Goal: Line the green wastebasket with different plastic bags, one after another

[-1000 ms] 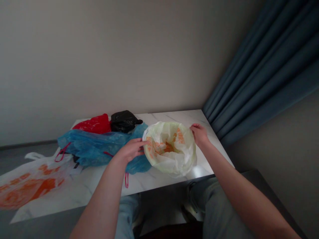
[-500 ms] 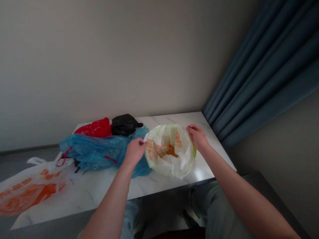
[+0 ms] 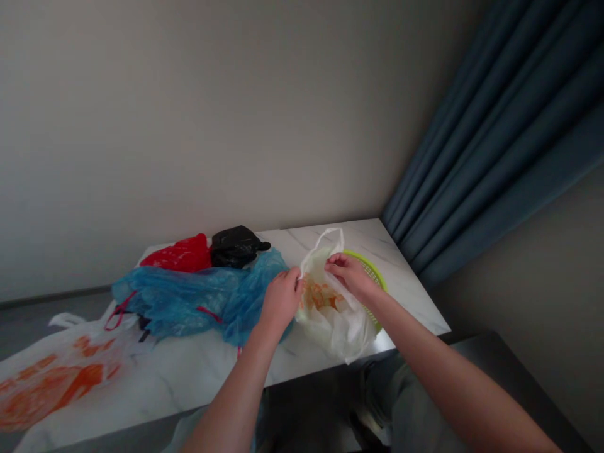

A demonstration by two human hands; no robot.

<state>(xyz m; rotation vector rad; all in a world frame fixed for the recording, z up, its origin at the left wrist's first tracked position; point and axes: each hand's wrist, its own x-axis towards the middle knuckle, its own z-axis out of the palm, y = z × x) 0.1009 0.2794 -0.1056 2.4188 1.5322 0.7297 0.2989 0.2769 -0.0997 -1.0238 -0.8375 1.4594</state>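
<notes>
Our hands have drawn together since the earlier frame, and the round open mouth of the white plastic bag (image 3: 340,330) has folded inward. One loop handle (image 3: 325,230) now stands up, and the rim of a lime-green plastic basket (image 3: 370,270) shows behind the bag, right of centre on the worktop (image 3: 406,292). Our left hand (image 3: 282,302) pinches the film at the bag's left side, and our right hand (image 3: 346,277) pinches it just beside, so the hands are close but apart, each clamped on the same bag.

We judge the thin film to be the weak point: a hard pull near the handle could stretch or tear it. The bag's slack lower part reaches toward the near edge of the worktop, so a tug toward us could drag the basket along or tip it, and anything loose inside could spill.

The basket holds the bag, but folds and orange print hide whatever else lies inside, so we cannot tell its contents. Just beside our left hand lies a crumpled blue plastic bag (image 3: 189,302) with red handles (image 3: 210,313). Behind it, at upper left of the worktop, sit a red plastic bag (image 3: 177,255) and a black plastic bag (image 3: 234,246), both closed to our view. A second white bag with orange print (image 3: 51,377) spreads at lower left.
</notes>
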